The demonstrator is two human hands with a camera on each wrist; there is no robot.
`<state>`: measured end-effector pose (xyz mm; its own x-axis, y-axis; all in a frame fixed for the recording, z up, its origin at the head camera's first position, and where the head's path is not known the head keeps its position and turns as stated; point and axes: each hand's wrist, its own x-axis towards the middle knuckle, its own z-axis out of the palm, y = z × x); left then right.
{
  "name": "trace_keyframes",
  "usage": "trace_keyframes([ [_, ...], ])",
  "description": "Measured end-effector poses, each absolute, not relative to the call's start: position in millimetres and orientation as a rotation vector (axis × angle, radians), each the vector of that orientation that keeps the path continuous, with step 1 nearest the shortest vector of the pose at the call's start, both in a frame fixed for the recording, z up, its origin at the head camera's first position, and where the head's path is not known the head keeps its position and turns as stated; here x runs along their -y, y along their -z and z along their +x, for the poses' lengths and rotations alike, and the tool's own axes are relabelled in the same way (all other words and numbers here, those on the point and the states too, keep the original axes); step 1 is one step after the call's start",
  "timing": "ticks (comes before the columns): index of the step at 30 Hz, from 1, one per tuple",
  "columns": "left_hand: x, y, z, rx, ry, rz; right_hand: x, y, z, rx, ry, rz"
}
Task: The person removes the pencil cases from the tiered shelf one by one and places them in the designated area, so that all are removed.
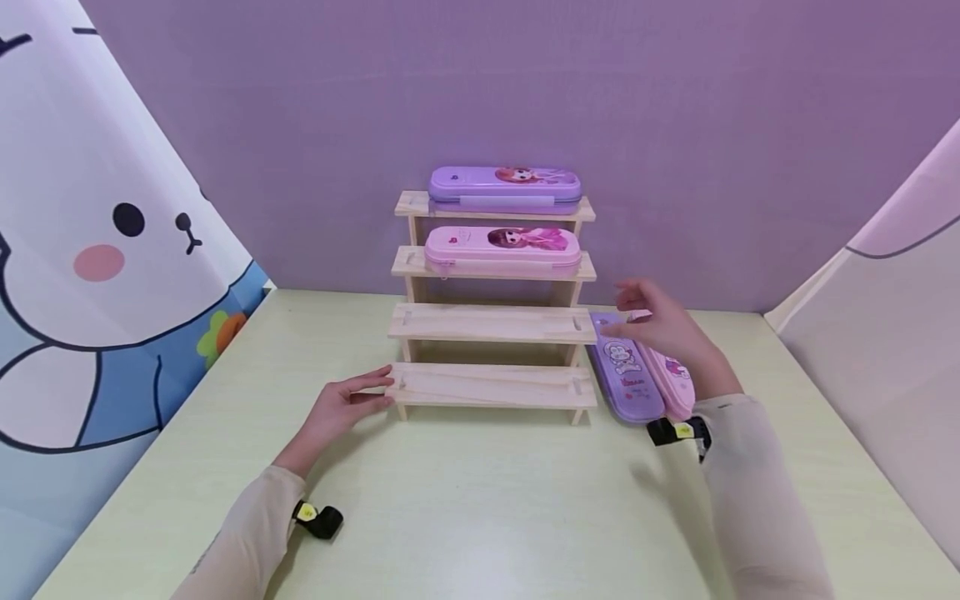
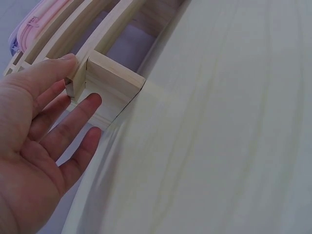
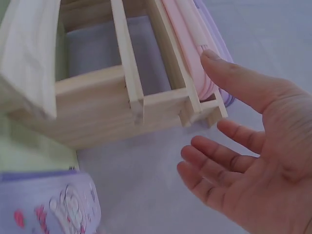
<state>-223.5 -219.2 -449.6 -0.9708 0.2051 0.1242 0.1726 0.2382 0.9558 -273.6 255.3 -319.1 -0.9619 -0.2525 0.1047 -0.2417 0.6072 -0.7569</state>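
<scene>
A four-step wooden display rack (image 1: 491, 385) stands on the table. My left hand (image 1: 347, 411) holds the left end of its lowest shelf, thumb and fingers about the board's end (image 2: 80, 73); the other fingers are spread below it. My right hand (image 1: 660, 325) is off the rack's right side, thumb and fingers apart with nothing between them. Below it lie a purple pencil case (image 1: 626, 375) with a cartoon figure and a pink pencil case (image 1: 675, 387), partly hidden by that hand. A purple pencil case (image 1: 502, 185) sits on the top shelf, a pink one (image 1: 501, 248) on the shelf below.
The two lower shelves are bare wood. A purple backdrop (image 1: 300, 125) rises behind the rack. Printed cloth with a cartoon animal (image 1: 112, 208) hangs at the left, and pale cloth (image 1: 900, 292) at the right. The pale table (image 1: 480, 517) extends toward me.
</scene>
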Motion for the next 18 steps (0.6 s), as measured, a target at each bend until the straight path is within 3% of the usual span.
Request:
trace_keyframes([
  [11, 219, 446, -220, -2.460, -1.893, 0.392, -231, 309, -296, -2.804, 1.528, -0.464],
  [18, 218, 446, -220, -2.465, -1.901, 0.406, -220, 303, -308, -2.757, 1.718, -0.340],
])
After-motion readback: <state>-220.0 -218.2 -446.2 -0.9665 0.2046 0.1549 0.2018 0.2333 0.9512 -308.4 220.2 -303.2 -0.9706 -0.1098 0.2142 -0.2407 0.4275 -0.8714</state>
